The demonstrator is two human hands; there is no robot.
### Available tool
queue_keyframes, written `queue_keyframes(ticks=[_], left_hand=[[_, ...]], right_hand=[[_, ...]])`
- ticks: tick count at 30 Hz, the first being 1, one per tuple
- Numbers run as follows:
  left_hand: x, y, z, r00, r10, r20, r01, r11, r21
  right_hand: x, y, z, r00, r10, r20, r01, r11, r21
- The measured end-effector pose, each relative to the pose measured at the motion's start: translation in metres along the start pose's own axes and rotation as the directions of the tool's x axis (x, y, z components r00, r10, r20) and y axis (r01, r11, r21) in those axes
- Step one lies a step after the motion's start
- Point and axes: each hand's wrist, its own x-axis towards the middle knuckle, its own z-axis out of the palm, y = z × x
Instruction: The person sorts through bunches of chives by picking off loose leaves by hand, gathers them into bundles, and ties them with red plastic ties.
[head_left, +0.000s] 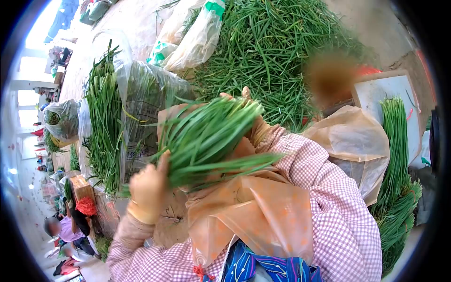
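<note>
A loose bunch of long green garlic chives is held up in front of me, its pale cut ends toward the upper right and several stalks trailing off to the right. My left hand, in a yellowish glove and blurred, is closed round the leafy end at the lower left. At the cut ends, my right hand, gloved too, grips from behind, and the bunch hides part of its fingers. Below the bunch, an orange translucent plastic apron covers my lap.
A large heap of loose chives lies ahead. To the left stands a clear bag packed with chives. Neat bundles lie on the right beside a white board and a tan plastic bag. A person is farther left.
</note>
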Motion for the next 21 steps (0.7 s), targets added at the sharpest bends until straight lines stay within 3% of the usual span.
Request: queue_keyframes(ticks=[2,3,5,7,8,9,10,12,13,14,17,20,21], left_hand=[[-0.025,0.01,0.012,1.0,0.022,-0.008,-0.022,1.0,-0.015],[-0.031,0.014,0.014,1.0,-0.002,-0.012,0.001,0.993,-0.12],[-0.043,0.022,0.024,1.0,-0.027,-0.007,0.025,0.968,-0.249],[-0.054,0.028,0.037,0.998,-0.063,-0.031,0.052,0.961,-0.272],[-0.057,0.031,0.041,0.996,-0.082,-0.045,0.066,0.957,-0.281],[-0.059,0.033,0.043,0.995,-0.086,-0.047,0.069,0.953,-0.293],[-0.061,0.035,0.045,0.992,-0.11,-0.058,0.085,0.94,-0.331],[-0.063,0.039,0.047,0.989,-0.132,-0.067,0.097,0.921,-0.378],[-0.063,0.04,0.045,0.988,-0.145,-0.047,0.116,0.916,-0.384],[-0.063,0.041,0.045,0.987,-0.158,-0.024,0.136,0.912,-0.388],[-0.067,0.041,0.059,0.984,-0.163,-0.072,0.123,0.912,-0.392],[-0.055,0.042,0.036,0.989,-0.142,-0.051,0.109,0.906,-0.41],[-0.057,0.042,0.038,0.989,-0.141,-0.049,0.109,0.905,-0.41]], right_hand=[[0.018,-0.004,0.01,0.99,-0.036,0.139,0.055,0.988,-0.141],[0.023,-0.007,0.02,0.978,-0.046,0.204,0.089,0.974,-0.21],[0.013,-0.007,0.04,0.994,0.004,0.111,0.004,0.998,-0.067],[0.006,-0.023,0.053,0.99,-0.141,-0.02,0.119,0.898,-0.424],[0.009,-0.035,0.06,0.989,-0.11,-0.103,0.051,0.888,-0.457],[0.016,-0.044,0.064,0.941,-0.244,-0.236,0.087,0.845,-0.528],[0.008,-0.059,0.063,0.923,-0.276,-0.27,0.087,0.831,-0.549],[-0.004,-0.092,0.052,0.878,-0.43,-0.209,0.311,0.846,-0.433],[-0.019,-0.103,0.06,0.819,-0.547,-0.176,0.381,0.746,-0.546],[-0.036,-0.118,0.061,0.862,-0.505,-0.042,0.398,0.727,-0.56],[-0.07,-0.109,0.092,0.823,-0.561,-0.088,0.258,0.508,-0.822],[-0.08,-0.086,0.099,0.869,-0.491,-0.064,0.115,0.326,-0.938],[-0.081,-0.078,0.104,0.904,-0.428,0.015,0.139,0.259,-0.956]])
